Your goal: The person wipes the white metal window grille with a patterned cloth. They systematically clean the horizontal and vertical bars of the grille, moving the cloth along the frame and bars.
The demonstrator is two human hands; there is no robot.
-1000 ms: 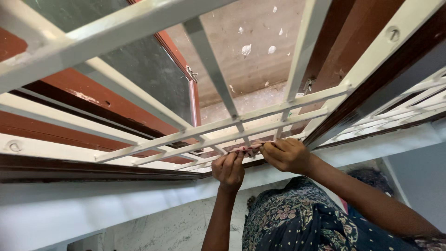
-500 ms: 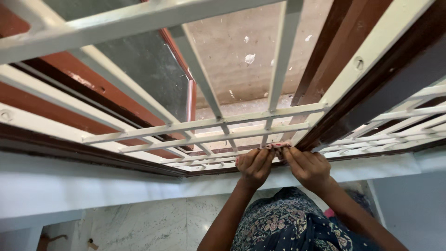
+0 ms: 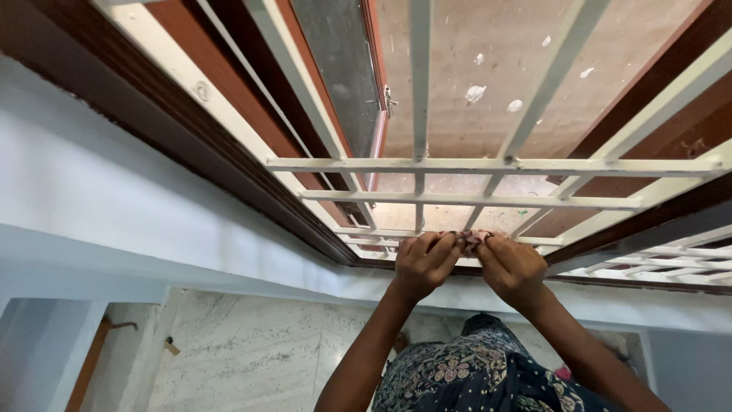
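At lower centre of the frame, the left hand (image 3: pixel 424 264) and right hand (image 3: pixel 512 268) pinch a pink cloth (image 3: pixel 471 237) between their fingers, stretched sideways along the lowest bar (image 3: pixel 381 233) of a cream window grille.

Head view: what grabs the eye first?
The cream window grille fills the upper frame, set in a brown wooden frame. Low at centre, the left hand and right hand press a pinkish cloth against the grille's lowest bars.
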